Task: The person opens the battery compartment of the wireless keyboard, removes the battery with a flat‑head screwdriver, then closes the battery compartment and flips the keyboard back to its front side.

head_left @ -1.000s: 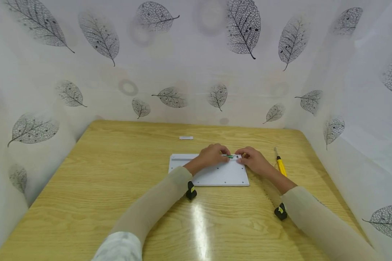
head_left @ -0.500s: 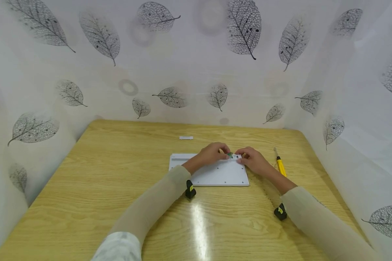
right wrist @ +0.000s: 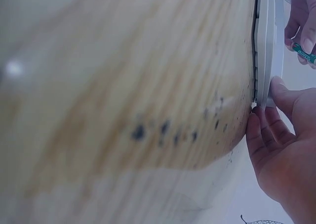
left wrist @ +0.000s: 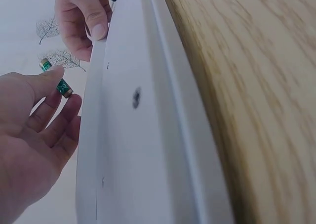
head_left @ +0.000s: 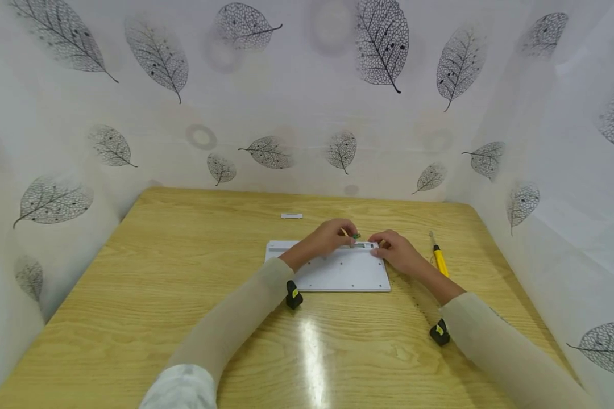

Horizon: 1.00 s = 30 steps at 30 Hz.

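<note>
A white keyboard (head_left: 345, 274) lies face down on the table, its battery compartment (head_left: 362, 245) uncovered near the far right corner. My left hand (head_left: 331, 236) pinches a green battery (left wrist: 63, 87) between thumb and fingers, just above and beyond the keyboard's far edge. In the left wrist view the battery is tilted, with both ends showing. My right hand (head_left: 396, 250) grips the keyboard's far right corner, thumb on the upper face and fingers at the edge, as the right wrist view shows.
A small white flat piece (head_left: 291, 216) lies behind the keyboard. To the right of the right hand is a screwdriver (head_left: 440, 261) with a yellow handle. A leaf-patterned curtain (head_left: 297, 113) surrounds the wooden table (head_left: 194, 238) at the back and sides.
The left hand has drawn the battery up out of the compartment and moved it slightly left and away. The right hand and the keyboard have stayed in place.
</note>
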Each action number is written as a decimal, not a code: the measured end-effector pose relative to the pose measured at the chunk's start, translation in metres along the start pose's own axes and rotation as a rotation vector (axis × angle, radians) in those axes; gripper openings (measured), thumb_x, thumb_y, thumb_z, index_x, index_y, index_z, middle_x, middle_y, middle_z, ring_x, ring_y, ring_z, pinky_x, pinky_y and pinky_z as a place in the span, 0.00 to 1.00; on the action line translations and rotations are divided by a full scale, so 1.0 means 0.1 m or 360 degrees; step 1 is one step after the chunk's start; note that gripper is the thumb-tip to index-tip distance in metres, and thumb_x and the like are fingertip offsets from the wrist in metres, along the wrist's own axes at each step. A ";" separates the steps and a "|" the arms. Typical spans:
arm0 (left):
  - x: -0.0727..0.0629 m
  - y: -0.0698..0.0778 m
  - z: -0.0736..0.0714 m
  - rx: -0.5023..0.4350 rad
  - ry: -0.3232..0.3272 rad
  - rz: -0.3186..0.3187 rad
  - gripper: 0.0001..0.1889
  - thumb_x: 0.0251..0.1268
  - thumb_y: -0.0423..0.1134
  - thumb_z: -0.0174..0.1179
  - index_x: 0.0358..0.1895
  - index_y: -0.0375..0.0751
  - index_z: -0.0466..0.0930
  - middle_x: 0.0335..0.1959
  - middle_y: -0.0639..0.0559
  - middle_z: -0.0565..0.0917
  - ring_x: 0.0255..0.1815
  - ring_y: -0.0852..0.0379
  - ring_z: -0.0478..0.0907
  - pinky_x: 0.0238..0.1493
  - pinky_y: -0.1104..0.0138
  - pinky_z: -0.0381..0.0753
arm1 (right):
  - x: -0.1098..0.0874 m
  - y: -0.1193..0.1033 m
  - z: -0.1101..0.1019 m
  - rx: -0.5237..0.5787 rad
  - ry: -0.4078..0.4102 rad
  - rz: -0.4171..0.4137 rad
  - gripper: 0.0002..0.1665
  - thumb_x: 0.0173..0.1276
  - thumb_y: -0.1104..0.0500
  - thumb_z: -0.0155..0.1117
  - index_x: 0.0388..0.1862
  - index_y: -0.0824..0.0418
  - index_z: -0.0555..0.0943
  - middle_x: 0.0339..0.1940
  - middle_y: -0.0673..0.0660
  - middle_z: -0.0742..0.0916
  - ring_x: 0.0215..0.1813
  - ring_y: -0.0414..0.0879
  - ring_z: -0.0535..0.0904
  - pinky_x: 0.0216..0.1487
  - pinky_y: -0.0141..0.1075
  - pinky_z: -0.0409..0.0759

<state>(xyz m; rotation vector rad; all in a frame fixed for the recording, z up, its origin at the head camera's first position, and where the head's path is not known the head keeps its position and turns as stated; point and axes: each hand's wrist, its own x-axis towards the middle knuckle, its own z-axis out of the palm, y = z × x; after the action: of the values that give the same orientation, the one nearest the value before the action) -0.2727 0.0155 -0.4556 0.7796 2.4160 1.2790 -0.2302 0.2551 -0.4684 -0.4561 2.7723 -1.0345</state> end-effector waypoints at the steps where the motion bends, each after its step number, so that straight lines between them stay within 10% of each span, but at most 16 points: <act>1: -0.01 0.00 -0.01 -0.0017 0.0004 0.0003 0.05 0.72 0.38 0.62 0.47 0.46 0.81 0.44 0.54 0.83 0.42 0.59 0.78 0.43 0.69 0.77 | 0.00 0.00 0.00 0.0001 0.0003 0.0001 0.17 0.76 0.58 0.61 0.61 0.60 0.79 0.55 0.62 0.80 0.47 0.52 0.77 0.49 0.45 0.75; 30: -0.16 -0.13 -0.14 -0.0050 0.0112 -0.0098 0.11 0.69 0.37 0.65 0.52 0.45 0.87 0.47 0.53 0.87 0.48 0.58 0.81 0.52 0.65 0.81 | -0.01 0.02 0.00 -0.0013 -0.0004 -0.0020 0.18 0.77 0.58 0.60 0.62 0.60 0.78 0.55 0.61 0.80 0.48 0.52 0.76 0.50 0.45 0.75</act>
<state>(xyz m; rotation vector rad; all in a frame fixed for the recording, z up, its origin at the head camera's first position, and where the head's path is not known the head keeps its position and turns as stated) -0.2707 -0.0089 -0.4586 0.6568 2.4481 1.3382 -0.2300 0.2567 -0.4697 -0.4762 2.7758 -1.0250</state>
